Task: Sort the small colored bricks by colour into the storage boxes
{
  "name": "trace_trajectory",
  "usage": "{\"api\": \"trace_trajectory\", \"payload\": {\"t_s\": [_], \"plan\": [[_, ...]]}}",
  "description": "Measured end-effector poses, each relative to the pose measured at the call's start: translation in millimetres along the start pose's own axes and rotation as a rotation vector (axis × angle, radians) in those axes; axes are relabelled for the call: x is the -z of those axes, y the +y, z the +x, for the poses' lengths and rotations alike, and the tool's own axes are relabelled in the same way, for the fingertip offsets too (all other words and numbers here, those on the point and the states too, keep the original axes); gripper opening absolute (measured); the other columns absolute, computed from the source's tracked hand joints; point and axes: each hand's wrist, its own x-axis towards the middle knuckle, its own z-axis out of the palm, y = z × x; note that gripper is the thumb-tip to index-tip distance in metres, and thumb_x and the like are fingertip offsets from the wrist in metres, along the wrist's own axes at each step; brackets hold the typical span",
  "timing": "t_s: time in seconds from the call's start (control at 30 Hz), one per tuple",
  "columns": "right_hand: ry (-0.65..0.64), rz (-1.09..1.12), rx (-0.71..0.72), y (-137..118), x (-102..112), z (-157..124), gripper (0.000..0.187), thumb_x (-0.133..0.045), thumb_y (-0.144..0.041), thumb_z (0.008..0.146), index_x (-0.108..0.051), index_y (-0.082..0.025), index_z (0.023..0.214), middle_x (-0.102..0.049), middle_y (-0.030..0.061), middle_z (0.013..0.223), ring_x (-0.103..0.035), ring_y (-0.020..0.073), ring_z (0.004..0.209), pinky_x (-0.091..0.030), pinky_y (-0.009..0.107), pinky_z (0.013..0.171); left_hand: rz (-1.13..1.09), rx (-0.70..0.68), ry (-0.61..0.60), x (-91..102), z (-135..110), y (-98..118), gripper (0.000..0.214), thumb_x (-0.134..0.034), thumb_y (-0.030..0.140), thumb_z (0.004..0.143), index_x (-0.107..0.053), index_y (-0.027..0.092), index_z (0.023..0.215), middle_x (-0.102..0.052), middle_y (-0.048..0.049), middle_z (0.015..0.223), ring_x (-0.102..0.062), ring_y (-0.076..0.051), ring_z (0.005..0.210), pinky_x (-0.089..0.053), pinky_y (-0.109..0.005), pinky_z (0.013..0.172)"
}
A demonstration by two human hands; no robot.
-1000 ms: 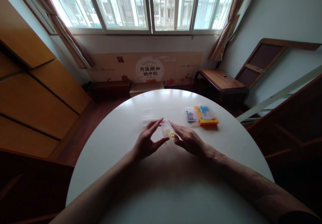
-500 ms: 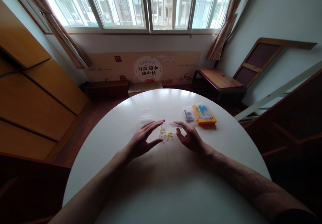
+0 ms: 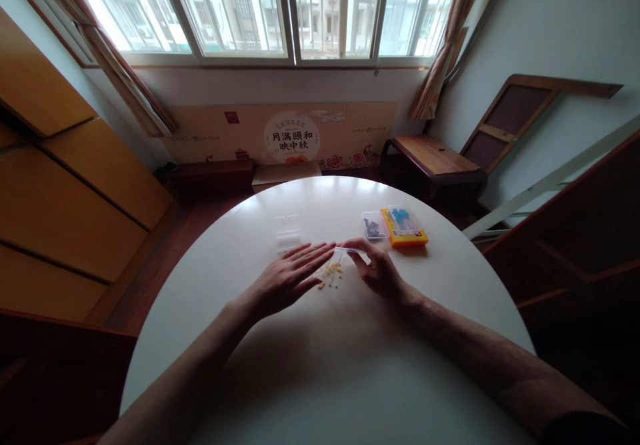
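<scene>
My left hand [image 3: 293,276] reaches in from the left, its fingers stretched out and its palm down. Its fingertips reach close to a thin clear plastic piece [image 3: 349,250], and I cannot tell whether they touch it. That piece is pinched between the thumb and fingers of my right hand [image 3: 379,268]. Between the hands, small yellow and pale pieces [image 3: 334,270] are scattered on the white table [image 3: 345,352]. What lies below the left fingers is partly hidden.
Beyond my left hand lies a clear plastic item [image 3: 289,241]. To the right rest a clear box of dark pieces [image 3: 374,226] and a yellow-orange box [image 3: 410,239] with a clear case of blue pieces [image 3: 401,220] on top. A wooden chair [image 3: 435,155] stands behind the table.
My left hand has moved slightly right, its fingers now straighter over the small pieces. The thumb of my right hand has closed against the clear plastic piece. The small pieces look more mixed together.
</scene>
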Motion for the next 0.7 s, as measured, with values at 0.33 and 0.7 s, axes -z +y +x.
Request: {"api": "trace_trajectory", "payload": {"t_s": [0.33, 0.7], "plan": [[0.116, -0.107, 0.091, -6, 7, 9, 0.016, -0.067, -0.036, 0.108, -0.074, -0.025, 0.117, -0.083, 0.0059, 0.109, -0.08, 0.023, 0.099, -0.066, 0.036, 0.091, -0.255, 0.204, 0.239, 2.2, -6, 5, 0.071, -0.072, 0.031, 0.106, -0.039, 0.03, 0.169, -0.059, -0.0174, 0.161, -0.061, -0.033, 0.148, -0.055, -0.056, 0.123], [-0.089, -0.004, -0.005, -32, 22, 66, 0.027, -0.065, -0.047, 0.11, -0.076, -0.023, 0.103, -0.084, 0.0039, 0.098, -0.08, 0.0218, 0.095, -0.063, 0.037, 0.093, -0.402, 0.31, 0.426, -3.0, -10, 2, 0.056, -0.078, 0.036, 0.102, -0.053, 0.025, 0.15, -0.062, -0.0185, 0.151, -0.064, -0.033, 0.141, -0.06, -0.055, 0.115]]}}
